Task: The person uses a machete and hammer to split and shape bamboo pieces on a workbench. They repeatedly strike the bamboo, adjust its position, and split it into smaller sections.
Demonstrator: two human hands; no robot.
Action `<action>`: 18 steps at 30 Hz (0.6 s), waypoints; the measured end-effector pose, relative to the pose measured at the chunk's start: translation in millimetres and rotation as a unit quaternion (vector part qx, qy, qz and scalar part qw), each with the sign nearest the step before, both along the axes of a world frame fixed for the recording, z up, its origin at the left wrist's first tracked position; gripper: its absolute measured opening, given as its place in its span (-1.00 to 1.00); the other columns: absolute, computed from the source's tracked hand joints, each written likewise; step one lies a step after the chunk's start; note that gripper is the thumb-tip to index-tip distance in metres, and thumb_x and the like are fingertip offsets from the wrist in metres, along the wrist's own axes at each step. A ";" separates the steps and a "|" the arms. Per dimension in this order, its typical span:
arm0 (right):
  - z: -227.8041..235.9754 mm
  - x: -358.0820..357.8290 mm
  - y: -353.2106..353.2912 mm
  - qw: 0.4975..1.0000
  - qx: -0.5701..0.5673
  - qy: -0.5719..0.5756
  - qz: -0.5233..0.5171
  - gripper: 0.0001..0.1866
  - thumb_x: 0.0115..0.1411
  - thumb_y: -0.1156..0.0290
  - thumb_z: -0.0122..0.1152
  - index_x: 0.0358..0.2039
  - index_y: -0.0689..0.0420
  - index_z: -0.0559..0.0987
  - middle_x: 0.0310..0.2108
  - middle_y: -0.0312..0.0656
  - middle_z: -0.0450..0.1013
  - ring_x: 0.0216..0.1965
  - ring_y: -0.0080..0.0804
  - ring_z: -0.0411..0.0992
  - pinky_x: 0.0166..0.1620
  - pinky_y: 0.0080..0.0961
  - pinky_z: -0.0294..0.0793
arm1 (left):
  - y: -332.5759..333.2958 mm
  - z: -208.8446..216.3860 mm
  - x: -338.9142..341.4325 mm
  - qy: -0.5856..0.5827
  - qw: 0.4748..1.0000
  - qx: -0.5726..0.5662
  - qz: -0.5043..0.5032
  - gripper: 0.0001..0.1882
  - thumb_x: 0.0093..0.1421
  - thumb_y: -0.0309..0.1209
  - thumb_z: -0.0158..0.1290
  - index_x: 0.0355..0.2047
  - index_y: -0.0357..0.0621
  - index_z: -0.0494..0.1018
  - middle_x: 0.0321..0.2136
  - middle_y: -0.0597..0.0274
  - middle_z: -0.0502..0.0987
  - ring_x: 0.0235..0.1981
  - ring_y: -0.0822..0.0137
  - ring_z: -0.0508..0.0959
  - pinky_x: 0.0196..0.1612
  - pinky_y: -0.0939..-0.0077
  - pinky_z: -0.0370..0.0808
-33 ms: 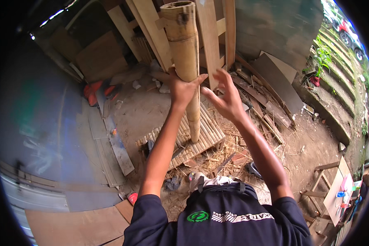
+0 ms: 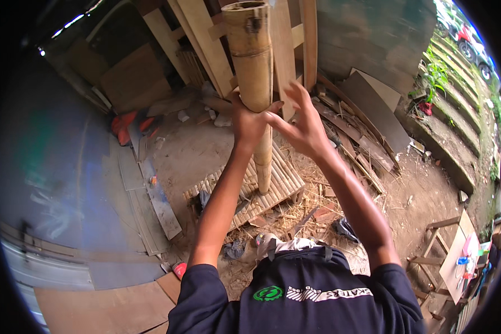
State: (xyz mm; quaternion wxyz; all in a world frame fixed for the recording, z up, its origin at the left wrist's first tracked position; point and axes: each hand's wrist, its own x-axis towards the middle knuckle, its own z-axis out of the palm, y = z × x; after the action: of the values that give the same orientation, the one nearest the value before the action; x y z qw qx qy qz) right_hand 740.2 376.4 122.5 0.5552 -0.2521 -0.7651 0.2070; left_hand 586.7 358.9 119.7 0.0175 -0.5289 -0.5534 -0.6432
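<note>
One bamboo pole point(image 2: 252, 64) stands near upright, its foot on a low slatted bench point(image 2: 284, 179), near the bench's closest edge. Tall boards point(image 2: 203, 50) rise behind its hollow top. Dirt floor point(image 2: 186, 142) stretches left of the bench; to the right, straw point(image 2: 312, 203) and a heap of scrap wood point(image 2: 367, 151) take up the ground. Both forearms reach forward, angled inward. The left hand point(image 2: 250, 123) grips the pole mid-length, thumb across the near side, fingertips hidden. The right hand point(image 2: 305, 129) is spread, fingers up and apart from the pole; whether its thumb touches, I cannot tell.
</note>
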 end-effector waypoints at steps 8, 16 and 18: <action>68.3 -41.2 20.6 0.938 -0.237 0.120 0.222 -0.24 -0.03 0.16 0.54 0.09 0.29 0.40 -0.11 -0.08 0.54 -0.07 -0.24 0.54 -0.01 -0.43 0.55 | -26.5 32.2 -55.2 -0.037 0.925 -0.190 -0.326 -0.16 0.09 -0.27 0.35 0.28 -0.21 0.15 0.18 0.00 0.31 0.27 0.13 0.31 0.27 0.18 0.29; 59.0 -89.2 26.7 0.934 -0.239 0.057 0.260 -0.16 -0.05 -0.02 0.47 0.12 0.31 0.46 -0.05 0.00 0.52 0.04 -0.27 0.47 0.16 -0.31 0.39 | -36.9 62.8 -118.6 -0.052 0.919 -0.106 -0.377 -0.18 0.19 -0.30 0.28 0.36 -0.15 0.09 0.25 -0.08 0.31 0.31 0.05 0.29 0.30 0.10 0.27; 52.2 -112.3 21.7 0.944 -0.197 0.137 0.225 -0.21 0.02 0.02 0.45 0.12 0.33 0.45 -0.05 -0.01 0.51 0.02 -0.30 0.47 0.14 -0.33 0.40 | -35.4 64.0 -134.9 -0.047 0.911 -0.106 -0.396 -0.21 0.20 -0.28 0.27 0.33 -0.19 0.12 0.18 -0.07 0.41 0.23 0.06 0.41 0.23 0.17 0.37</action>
State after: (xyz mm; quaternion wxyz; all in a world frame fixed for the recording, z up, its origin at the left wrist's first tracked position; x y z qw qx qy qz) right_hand 627.9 398.1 174.7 0.5327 -0.1472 -0.6626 0.5054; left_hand 451.8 323.6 183.8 -0.3208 -0.6724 -0.3635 -0.5593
